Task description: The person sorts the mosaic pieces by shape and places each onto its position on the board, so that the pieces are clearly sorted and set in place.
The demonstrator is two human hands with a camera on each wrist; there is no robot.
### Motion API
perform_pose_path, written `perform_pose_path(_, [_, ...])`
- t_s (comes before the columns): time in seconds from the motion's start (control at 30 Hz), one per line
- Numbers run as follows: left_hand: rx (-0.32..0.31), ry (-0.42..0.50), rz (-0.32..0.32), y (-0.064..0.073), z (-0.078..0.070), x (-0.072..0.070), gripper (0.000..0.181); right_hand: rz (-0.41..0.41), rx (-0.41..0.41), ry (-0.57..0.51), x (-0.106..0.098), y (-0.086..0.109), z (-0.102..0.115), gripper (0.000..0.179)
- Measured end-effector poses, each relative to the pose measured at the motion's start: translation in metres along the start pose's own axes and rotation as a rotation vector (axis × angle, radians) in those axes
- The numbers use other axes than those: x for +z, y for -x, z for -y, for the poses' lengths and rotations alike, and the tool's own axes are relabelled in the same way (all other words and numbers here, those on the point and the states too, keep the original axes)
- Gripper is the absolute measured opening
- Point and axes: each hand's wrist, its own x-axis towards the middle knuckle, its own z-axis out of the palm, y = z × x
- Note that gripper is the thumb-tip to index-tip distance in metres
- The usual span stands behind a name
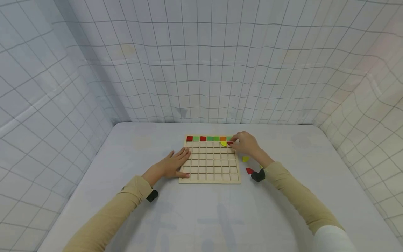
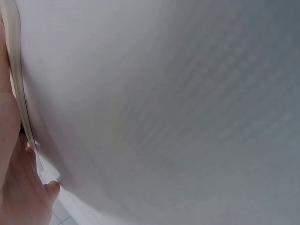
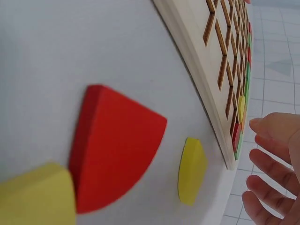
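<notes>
A wooden grid board [image 1: 210, 182] lies on the table, its far row holding red, green and orange square tiles. My left hand [image 1: 172, 164] rests on the board's left edge with fingers spread; the left wrist view catches only part of that hand [image 2: 26, 192]. My right hand [image 1: 247, 143] is over the far right corner. Its fingertips are at a red piece [image 3: 236, 133] in the second row, and the right wrist view shows a small gap between thumb and piece. Beside that piece sits a yellow quarter-round piece [image 1: 223, 144].
To the board's right lie a loose red quarter-round piece [image 3: 122, 145], a yellow piece [image 3: 192, 171] and another yellow piece [image 3: 35, 197], partly cut off. White gridded cloth [image 1: 207, 70] hangs behind and at both sides of the white table [image 1: 189, 217].
</notes>
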Motion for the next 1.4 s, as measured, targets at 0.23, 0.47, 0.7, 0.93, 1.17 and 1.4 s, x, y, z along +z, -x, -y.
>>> perform_pose_path(0.23, [0.003, -0.002, -0.007, 0.003, -0.001, -0.001, 0.099, -0.001, 0.031, 0.007, -0.008, 0.013, -0.006, 0.024])
perform_pose_path(0.47, [-0.002, 0.002, 0.001, 0.003, -0.001, -0.003, 0.099, -0.008, 0.037, 0.01, -0.011, 0.024, -0.018, 0.025])
perform_pose_path(0.7, [0.014, 0.01, -0.011, 0.005, -0.004, -0.005, 0.099, -0.019, 0.036, -0.012, -0.014, 0.035, -0.026, 0.024])
perform_pose_path(0.93, [-0.002, 0.005, -0.008, 0.005, -0.005, -0.007, 0.097, -0.019, 0.065, -0.016, -0.013, 0.046, -0.033, 0.024])
perform_pose_path(1.17, [0.005, 0.009, -0.008, 0.004, -0.005, -0.006, 0.098, -0.002, 0.09, -0.042, -0.013, 0.057, -0.037, 0.023])
perform_pose_path(1.4, [0.01, 0.011, -0.014, 0.004, -0.006, -0.006, 0.098, 0.021, 0.071, -0.048, -0.008, 0.068, -0.042, 0.019])
